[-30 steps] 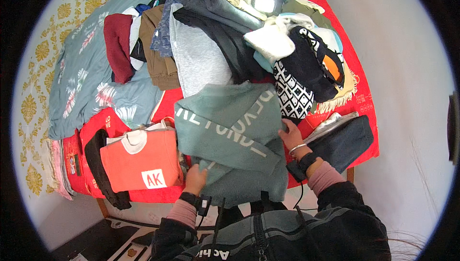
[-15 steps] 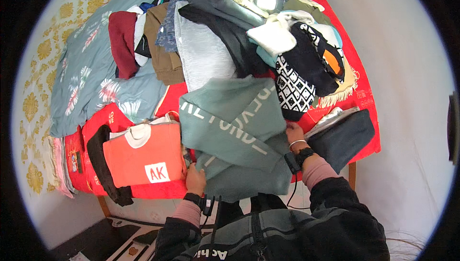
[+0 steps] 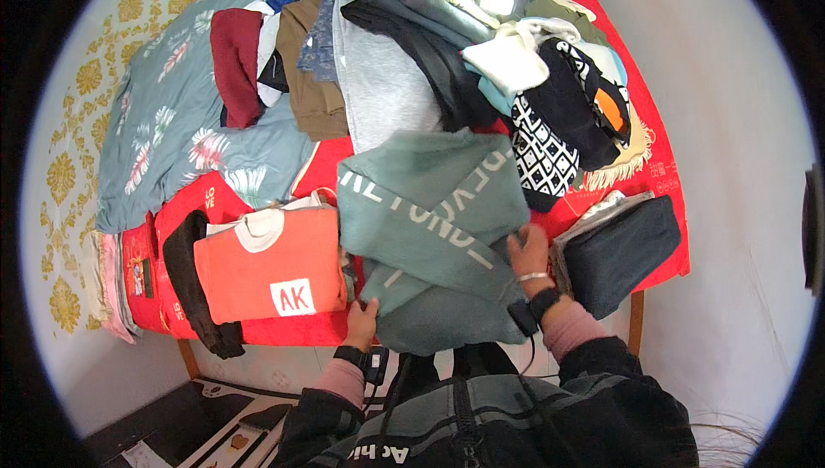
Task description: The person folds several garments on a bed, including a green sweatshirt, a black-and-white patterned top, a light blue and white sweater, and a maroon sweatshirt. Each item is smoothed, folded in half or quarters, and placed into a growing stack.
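A grey-green sweater (image 3: 434,240) with pale lettering lies at the near edge of the bed, its sleeves folded crosswise over the body. Its lower end hangs over the bed's front edge. My left hand (image 3: 363,324) pinches the sweater's lower left edge, fingers closed. At the right edge, my right hand (image 3: 528,253) is closed on the fabric, its fingertips partly hidden and slightly blurred. Just left of the sweater lies a folded orange top (image 3: 249,266) with a white patch. To the right sits a folded dark grey garment (image 3: 623,253).
A heap of clothes spreads behind the sweater, including grey trousers (image 3: 378,81), a brown garment (image 3: 311,81), a maroon garment (image 3: 235,68) and a black-and-white patterned piece (image 3: 541,150). A blue-grey floral quilt (image 3: 163,141) covers the left. The bedspread (image 3: 662,249) is red.
My right hand has shifted inward and slightly down along the sweater's right edge. My left hand stays at the lower left edge. The whole view has shifted slightly.
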`<state>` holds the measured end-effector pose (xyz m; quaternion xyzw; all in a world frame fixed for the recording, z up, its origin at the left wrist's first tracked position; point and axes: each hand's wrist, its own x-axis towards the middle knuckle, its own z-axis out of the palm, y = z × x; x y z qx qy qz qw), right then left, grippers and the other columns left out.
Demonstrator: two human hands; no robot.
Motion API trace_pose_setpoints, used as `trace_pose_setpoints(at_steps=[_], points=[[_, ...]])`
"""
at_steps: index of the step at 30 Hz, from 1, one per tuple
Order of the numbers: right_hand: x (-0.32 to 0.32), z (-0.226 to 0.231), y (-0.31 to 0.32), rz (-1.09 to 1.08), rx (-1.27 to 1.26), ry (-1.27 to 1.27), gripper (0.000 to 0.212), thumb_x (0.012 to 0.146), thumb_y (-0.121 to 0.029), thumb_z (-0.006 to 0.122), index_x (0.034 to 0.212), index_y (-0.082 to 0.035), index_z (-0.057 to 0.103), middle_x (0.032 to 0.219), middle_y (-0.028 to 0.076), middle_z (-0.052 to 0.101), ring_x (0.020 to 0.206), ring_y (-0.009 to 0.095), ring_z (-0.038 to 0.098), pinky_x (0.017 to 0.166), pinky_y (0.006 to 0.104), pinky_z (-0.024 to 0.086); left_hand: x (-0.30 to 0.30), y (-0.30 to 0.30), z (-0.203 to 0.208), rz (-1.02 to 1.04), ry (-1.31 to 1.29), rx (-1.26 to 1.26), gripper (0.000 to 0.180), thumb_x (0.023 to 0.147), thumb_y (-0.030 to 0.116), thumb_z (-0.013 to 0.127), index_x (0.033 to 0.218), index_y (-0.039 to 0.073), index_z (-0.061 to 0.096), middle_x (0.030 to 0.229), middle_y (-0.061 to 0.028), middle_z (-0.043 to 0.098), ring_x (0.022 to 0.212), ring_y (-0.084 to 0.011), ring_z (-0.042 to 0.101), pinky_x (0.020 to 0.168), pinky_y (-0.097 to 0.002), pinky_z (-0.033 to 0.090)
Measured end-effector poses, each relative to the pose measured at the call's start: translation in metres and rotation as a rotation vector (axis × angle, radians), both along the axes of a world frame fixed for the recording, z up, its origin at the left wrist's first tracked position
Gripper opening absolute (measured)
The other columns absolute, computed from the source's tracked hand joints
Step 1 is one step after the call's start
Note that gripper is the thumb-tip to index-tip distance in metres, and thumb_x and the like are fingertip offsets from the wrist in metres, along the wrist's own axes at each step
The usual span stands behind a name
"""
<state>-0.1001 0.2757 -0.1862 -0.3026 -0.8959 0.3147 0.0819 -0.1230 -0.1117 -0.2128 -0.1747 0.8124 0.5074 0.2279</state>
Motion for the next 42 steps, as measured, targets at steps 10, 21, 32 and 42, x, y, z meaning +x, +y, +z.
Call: trace_pose_setpoints(at_steps=[10,21,32,42], points=[[0.049,-0.028,0.024,0.119,-0.104,-0.495,0.044,0.072,-0.023,0.066,0.106,0.003,0.059,0.099,0.025,0.063,0.094,0.041,0.060,0.082,0.0450,0.048,-0.011,-0.005,0.002,-0.239,-0.092,-0.258,0.048,0.084,0.036,0.062,0.102,-0.009,0.059,0.099,-0.0238,0.064,0.094,-0.0332,0.061,0.080,-0.0391,0.045],[0.165,-0.043,-0.001,-0.097,-0.490,-0.678,0.051,0.074,-0.032,0.072,0.109,0.002,0.060,0.097,0.021,0.065,0.087,0.032,0.064,0.076,0.0373,0.050,0.051,-0.033,0.005,-0.361,-0.770,0.168,0.046,0.087,0.035,0.063,0.111,-0.003,0.056,0.100,-0.0122,0.064,0.089,-0.0243,0.061,0.075,-0.0371,0.048],[0.157,0.055,0.005,-0.013,-0.476,-0.014,0.037,0.082,-0.010,0.059,0.117,-0.001,0.054,0.108,0.009,0.062,0.100,0.022,0.057,0.089,0.0306,0.043,0.044,-0.051,0.087,-0.096,-0.596,0.760,0.037,0.091,0.013,0.049,0.126,-0.001,0.046,0.116,-0.0100,0.057,0.104,-0.0209,0.057,0.090,-0.0375,0.047],[-0.003,0.075,0.065,-0.160,-1.287,0.159,0.022,0.091,-0.022,0.050,0.104,-0.006,0.059,0.092,0.006,0.063,0.078,0.018,0.061,0.066,0.0289,0.048,-0.105,0.016,0.111,0.210,-0.437,0.947,0.032,0.093,0.024,0.045,0.119,0.005,0.047,0.117,-0.0130,0.056,0.101,-0.0292,0.057,0.082,-0.0423,0.050]])
